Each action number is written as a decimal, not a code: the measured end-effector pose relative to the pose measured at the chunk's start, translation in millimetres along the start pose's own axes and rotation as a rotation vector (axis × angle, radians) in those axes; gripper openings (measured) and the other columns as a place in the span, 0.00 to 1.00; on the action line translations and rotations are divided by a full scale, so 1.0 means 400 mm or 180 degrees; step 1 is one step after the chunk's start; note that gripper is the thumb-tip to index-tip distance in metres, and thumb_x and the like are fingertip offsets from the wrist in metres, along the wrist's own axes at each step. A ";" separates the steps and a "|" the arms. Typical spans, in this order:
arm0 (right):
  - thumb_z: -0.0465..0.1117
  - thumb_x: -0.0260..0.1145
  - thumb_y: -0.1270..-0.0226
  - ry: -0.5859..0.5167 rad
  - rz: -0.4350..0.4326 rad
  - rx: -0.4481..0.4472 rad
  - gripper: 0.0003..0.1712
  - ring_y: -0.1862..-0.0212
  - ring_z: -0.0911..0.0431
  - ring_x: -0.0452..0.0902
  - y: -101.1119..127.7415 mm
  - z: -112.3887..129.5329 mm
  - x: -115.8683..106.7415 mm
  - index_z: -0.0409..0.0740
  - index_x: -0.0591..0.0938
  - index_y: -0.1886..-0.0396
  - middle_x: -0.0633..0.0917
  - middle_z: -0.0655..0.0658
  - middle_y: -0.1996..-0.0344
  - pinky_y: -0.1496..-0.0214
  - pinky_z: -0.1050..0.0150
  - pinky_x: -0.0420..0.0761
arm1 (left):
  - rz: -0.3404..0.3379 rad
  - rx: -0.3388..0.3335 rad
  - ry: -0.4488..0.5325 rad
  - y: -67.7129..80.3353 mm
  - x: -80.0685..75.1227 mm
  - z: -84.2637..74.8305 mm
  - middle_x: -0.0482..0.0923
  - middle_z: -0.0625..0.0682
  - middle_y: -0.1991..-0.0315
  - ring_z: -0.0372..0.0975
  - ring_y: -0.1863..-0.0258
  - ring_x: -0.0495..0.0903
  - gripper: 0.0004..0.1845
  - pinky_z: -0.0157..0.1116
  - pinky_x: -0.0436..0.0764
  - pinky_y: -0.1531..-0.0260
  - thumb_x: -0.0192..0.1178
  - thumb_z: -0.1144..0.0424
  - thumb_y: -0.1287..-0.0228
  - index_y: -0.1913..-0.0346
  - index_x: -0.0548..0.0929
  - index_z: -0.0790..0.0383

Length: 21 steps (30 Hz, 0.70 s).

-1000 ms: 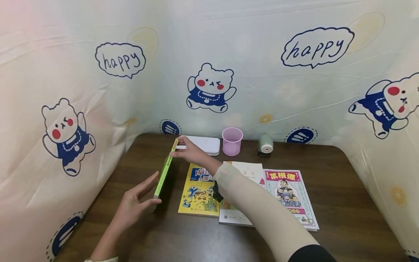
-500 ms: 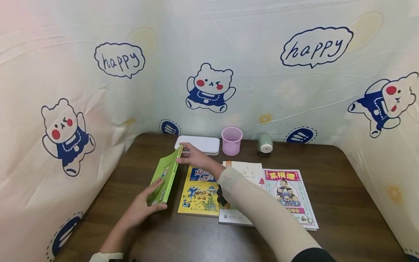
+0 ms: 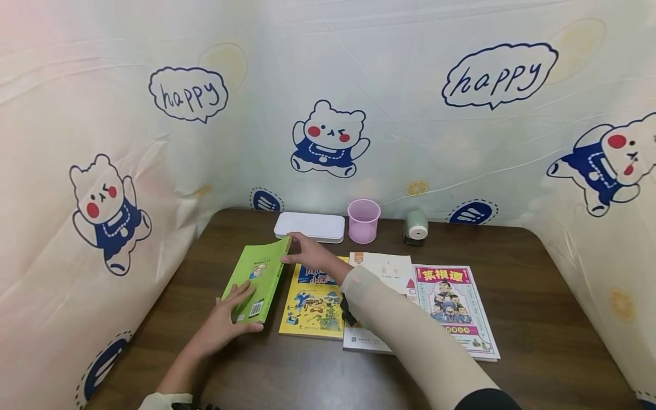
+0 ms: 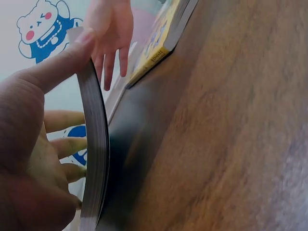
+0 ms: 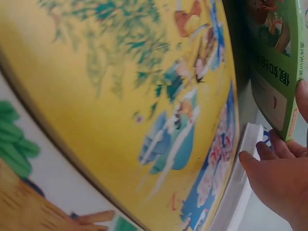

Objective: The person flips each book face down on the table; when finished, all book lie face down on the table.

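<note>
A green book (image 3: 263, 287) is tilted above the left part of the table, its back cover with a barcode facing up. My left hand (image 3: 220, 327) holds its near end, fingers spread over the cover and thumb at the bottom of the spine. In the left wrist view the page edges of the book (image 4: 96, 139) lie between thumb and fingers. My right hand (image 3: 310, 251) pinches the far spine corner. Just right of it lies a yellow book (image 3: 312, 310), followed by a white book (image 3: 381, 265), partly under my right forearm, and a pink-and-white book (image 3: 451, 302).
Along the back of the brown table (image 3: 533, 285) stand a white flat case (image 3: 310, 226), a pink-purple cup (image 3: 363, 225) and a green pencil sharpener (image 3: 416, 226). A printed curtain (image 3: 410, 148) closes off the back and sides.
The green book, at first on edge with its spine up, has tipped over leftward so its back cover now shows. Both hands have turned with it, the right coming slightly nearer.
</note>
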State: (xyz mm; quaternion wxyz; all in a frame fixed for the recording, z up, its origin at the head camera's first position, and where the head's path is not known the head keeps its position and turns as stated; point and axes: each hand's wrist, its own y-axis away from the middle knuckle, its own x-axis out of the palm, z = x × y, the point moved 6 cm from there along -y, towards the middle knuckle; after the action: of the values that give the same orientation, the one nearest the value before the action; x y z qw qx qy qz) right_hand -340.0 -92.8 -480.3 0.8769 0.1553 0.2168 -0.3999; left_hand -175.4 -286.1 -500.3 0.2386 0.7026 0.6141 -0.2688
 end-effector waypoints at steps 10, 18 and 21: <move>0.54 0.69 0.28 0.0516 0.0018 0.0020 0.48 0.22 0.48 0.61 -0.021 -0.030 0.023 0.44 0.58 0.18 0.65 0.41 0.21 0.22 0.53 0.65 | 0.0060 -0.0156 -0.0576 -0.010 0.007 0.022 0.54 0.66 0.19 0.70 0.21 0.38 0.56 0.77 0.32 0.33 0.80 0.39 0.54 0.25 0.71 0.66; 0.53 0.71 0.30 0.0856 0.0035 0.0086 0.47 0.23 0.47 0.64 -0.028 -0.038 0.030 0.41 0.62 0.20 0.69 0.41 0.24 0.22 0.53 0.66 | -0.0037 -0.0090 -0.0922 -0.011 0.013 0.020 0.57 0.66 0.21 0.70 0.21 0.43 0.57 0.79 0.36 0.34 0.79 0.34 0.58 0.27 0.74 0.64; 0.51 0.72 0.30 0.0942 0.0026 0.0118 0.45 0.24 0.47 0.65 -0.033 -0.042 0.033 0.42 0.64 0.20 0.71 0.41 0.25 0.22 0.53 0.66 | -0.0057 -0.0066 -0.0937 -0.010 0.015 0.020 0.57 0.66 0.21 0.70 0.21 0.43 0.57 0.79 0.37 0.34 0.81 0.36 0.59 0.27 0.74 0.64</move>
State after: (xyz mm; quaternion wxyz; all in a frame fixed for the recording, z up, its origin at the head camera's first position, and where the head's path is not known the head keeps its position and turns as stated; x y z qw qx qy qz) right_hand -346.7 -101.8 -502.8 0.8339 0.2296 0.3357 -0.3730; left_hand -179.3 -286.5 -510.4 0.3310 0.6476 0.5814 -0.3647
